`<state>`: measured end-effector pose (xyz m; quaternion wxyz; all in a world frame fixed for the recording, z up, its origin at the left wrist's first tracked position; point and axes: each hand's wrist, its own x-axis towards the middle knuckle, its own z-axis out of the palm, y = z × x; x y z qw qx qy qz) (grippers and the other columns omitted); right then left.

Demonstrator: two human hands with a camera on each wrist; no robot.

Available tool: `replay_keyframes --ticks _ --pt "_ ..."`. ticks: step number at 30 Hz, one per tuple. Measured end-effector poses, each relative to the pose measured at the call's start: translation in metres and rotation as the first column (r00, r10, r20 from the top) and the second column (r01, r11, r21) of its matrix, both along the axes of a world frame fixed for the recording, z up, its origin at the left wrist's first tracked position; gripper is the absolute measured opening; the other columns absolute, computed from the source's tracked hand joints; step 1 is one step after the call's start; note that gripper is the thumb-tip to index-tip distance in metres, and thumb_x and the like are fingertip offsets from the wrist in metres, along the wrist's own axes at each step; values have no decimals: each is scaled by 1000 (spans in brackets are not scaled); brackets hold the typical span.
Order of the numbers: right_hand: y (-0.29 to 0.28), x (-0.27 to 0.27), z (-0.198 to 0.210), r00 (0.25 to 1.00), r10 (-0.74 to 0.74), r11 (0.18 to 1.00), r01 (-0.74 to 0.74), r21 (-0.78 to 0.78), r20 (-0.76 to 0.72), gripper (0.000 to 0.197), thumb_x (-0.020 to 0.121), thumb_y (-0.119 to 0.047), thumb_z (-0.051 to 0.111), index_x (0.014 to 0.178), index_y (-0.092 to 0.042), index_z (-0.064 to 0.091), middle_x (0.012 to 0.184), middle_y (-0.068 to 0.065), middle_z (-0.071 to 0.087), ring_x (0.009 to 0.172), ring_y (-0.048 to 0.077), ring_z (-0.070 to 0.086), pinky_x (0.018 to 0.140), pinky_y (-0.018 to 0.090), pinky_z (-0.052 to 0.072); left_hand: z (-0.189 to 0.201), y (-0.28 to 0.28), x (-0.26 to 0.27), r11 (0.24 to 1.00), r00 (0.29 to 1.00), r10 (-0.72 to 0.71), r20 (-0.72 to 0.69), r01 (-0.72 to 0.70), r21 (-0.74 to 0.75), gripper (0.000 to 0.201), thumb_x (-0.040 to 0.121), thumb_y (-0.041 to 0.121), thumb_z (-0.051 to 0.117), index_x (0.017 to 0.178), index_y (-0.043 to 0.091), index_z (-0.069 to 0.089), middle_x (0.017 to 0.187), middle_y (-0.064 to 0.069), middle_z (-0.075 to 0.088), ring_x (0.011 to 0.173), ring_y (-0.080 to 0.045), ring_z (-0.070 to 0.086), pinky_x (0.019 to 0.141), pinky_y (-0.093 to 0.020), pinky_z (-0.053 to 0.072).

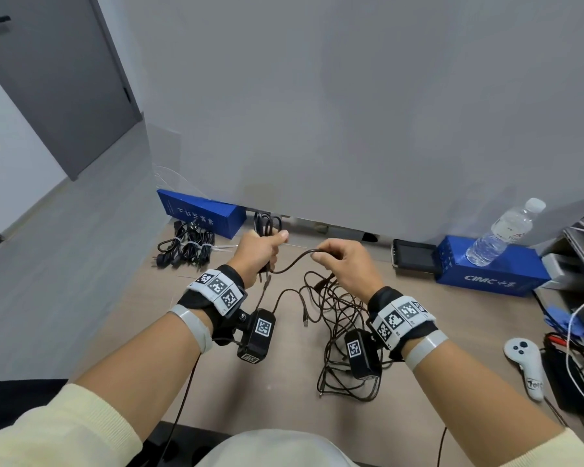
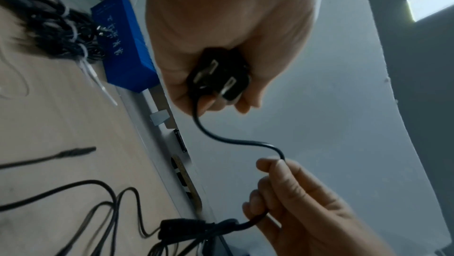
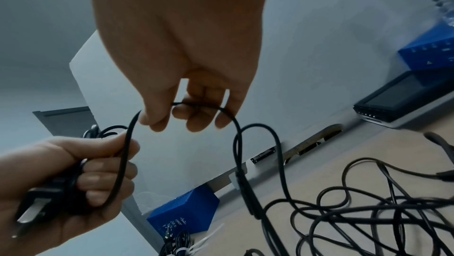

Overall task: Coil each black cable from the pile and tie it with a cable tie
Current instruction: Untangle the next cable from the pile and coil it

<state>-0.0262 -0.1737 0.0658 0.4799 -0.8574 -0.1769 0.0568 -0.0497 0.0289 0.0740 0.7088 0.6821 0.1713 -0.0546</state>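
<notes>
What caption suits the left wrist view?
Left hand grips a black plug; right hand pinches its cable.

The pale wooden desk [image 1: 277, 412] carries a loose tangle of black cables [image 1: 343, 335] and tied cable bundles [image 1: 186, 245] at its far left. Two blue boxes [image 1: 489, 268], a white controller [image 1: 526, 365] and a small dark screen [image 1: 412, 253] also lie on it.

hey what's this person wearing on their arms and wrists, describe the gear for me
Cream sleeves are pushed up the forearms. The left hand and the right hand are bare. Each wrist has a black strap with white square-code tags, a black camera box hanging beneath, a grey band behind it, and a thin black lead trailing back.
</notes>
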Motion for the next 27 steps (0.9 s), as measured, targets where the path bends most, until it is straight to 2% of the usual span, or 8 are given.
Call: replay_keyframes --ticks 5,9,13,15,17,20,23,27 --pt "5 2 -2 999 4 1000 -3 -30 35 6 89 -26 73 84 -23 72 76 -10 68 69 1 59 67 19 46 -6 -4 -4 946 954 -292 -61 298 129 32 80 44 80 87 16 66 60 9 48 52 -6 43 53 -23 40" --pt "12 3 -4 998 -15 999 17 -46 54 12 85 -21 77 81 -23 65 78 -2 68 71 12 61 68 29 51 -7 -11 -10 865 897 -435 -83 442 238 18 86 24 77 76 14 66 59 8 59 50 -3 48 49 -17 38" --pt "5 9 -12 998 -63 998 63 -11 17 17 88 -20 73 80 -28 60 72 1 63 65 13 56 66 37 52 -2 -6 -11 902 913 -404 -60 409 138 22 98 30 61 90 11 68 57 4 55 58 -9 55 54 -21 39" --pt "-5 10 -23 997 -52 998 50 -47 -57 15 91 -18 70 80 -25 62 73 -1 67 68 14 62 74 44 56 5 -3 -12 928 930 -367 -23 367 62 23 102 28 54 90 12 64 53 5 51 68 -14 65 56 -23 43" --pt "-14 7 -35 990 -25 993 9 -117 -138 16 95 -20 65 79 -23 65 75 -2 72 74 14 68 82 50 57 10 -2 -11 953 955 -297 3 296 -64 21 103 26 52 89 12 59 53 5 48 60 -15 60 56 -24 44" --pt "-13 0 -40 989 -48 992 31 -120 -138 22 99 -25 56 81 -22 67 74 -3 75 76 11 71 85 43 57 11 -3 -9 976 983 -183 -6 182 -117 19 101 27 57 89 12 59 57 4 48 53 -13 51 57 -27 44" --pt "2 -4 -23 986 -65 997 56 -62 -155 22 101 -26 48 86 -22 63 61 -3 64 58 12 60 67 36 50 7 -9 -9 982 990 -142 1 141 -126 14 95 25 67 89 13 63 57 3 49 54 -13 52 59 -29 42" --pt "16 -9 -3 964 75 969 -131 -211 -254 25 101 -23 47 87 -20 67 64 -6 56 53 8 50 56 26 40 7 -17 -7 960 998 -62 -34 50 -275 24 89 22 73 111 12 69 63 2 52 54 -10 54 60 -26 41"
